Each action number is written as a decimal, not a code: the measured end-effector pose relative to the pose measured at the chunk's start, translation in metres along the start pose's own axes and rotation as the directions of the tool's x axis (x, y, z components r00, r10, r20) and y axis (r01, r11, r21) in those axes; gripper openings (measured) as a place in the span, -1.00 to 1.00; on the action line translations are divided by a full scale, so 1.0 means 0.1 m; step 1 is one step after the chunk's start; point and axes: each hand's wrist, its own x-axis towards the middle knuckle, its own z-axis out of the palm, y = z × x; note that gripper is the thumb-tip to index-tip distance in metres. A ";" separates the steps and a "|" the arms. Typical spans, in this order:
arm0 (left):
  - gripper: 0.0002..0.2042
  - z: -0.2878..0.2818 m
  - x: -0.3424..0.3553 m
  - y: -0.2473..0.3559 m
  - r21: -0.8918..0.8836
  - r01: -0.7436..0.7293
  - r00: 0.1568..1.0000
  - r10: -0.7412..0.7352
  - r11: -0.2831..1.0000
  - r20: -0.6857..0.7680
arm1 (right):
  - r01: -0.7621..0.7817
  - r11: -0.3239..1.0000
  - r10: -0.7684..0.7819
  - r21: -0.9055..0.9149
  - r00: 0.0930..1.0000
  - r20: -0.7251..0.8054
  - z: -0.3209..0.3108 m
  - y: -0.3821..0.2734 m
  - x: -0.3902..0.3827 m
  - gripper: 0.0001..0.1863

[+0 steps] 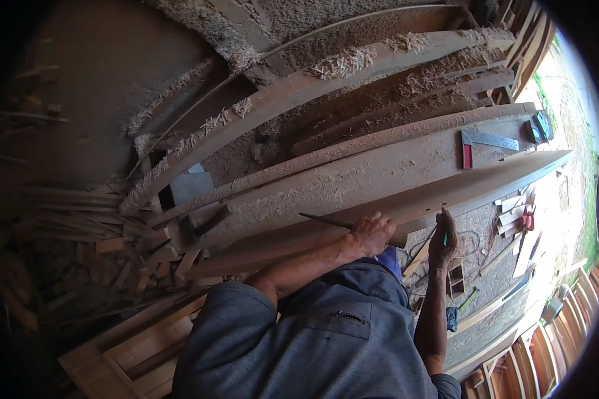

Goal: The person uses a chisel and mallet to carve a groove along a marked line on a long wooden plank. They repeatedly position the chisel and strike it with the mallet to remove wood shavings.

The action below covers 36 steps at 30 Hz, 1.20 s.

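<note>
Left hand (373,234) is gripping a thin tool (325,220), right hand (444,245) is hanging unclenched by the plank (472,185); holes (444,204) are showing, so I'm guessing finishing's remaining.

Person in a dark grey-blue shirt (266,346) with loose short sleeves (229,312). A short zip (351,318) with light-catching teeth crosses a stitched, squarish panel (339,328) on its front. The rumpled lower edge looks darker; brighter blue cloth (390,258) shows beyond. Forearms (306,267) and hands (373,234) are bare.
</note>
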 end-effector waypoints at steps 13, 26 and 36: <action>-0.81 -0.08 -1.50 -0.28 0.021 0.432 0.896 -0.432 0.902 0.101 | 0.800 0.597 -0.450 0.066 0.265 0.853 -0.25 -0.03 0.61 -0.52; -0.78 0.18 -1.69 -0.29 0.142 0.418 0.908 -0.411 0.897 -0.075 | 0.818 0.556 -0.486 0.145 0.179 0.855 -0.17 0.15 0.86 -0.81; -0.77 0.02 -1.47 -0.53 0.166 0.432 0.900 -0.412 0.887 -0.142 | 0.754 0.656 -0.397 0.029 0.312 0.863 0.02 0.16 0.99 -0.83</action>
